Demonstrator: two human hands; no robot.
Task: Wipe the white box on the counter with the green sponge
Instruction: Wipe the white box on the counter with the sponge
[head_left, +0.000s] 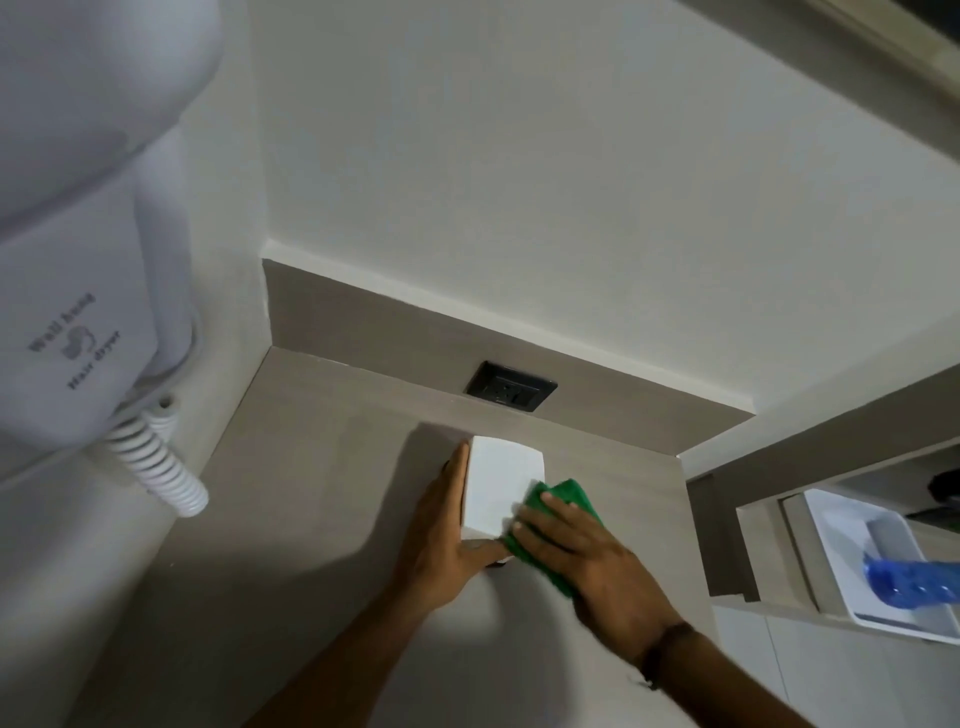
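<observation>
A white box (501, 480) stands on the beige counter (322, 467) near the back wall. My left hand (447, 535) clasps its left side, fingers flat along the wall of the box and thumb across its near edge. My right hand (587, 566) presses a green sponge (563, 499) against the box's right side, fingers spread over the sponge. Part of the sponge is hidden under that hand.
A white wall-hung hair dryer (88, 249) with a coiled cord (156, 462) hangs at the left. A black power socket (511, 393) sits in the backsplash behind the box. At the right, a lower shelf holds a white tray (836, 540) with a blue bottle (909, 582).
</observation>
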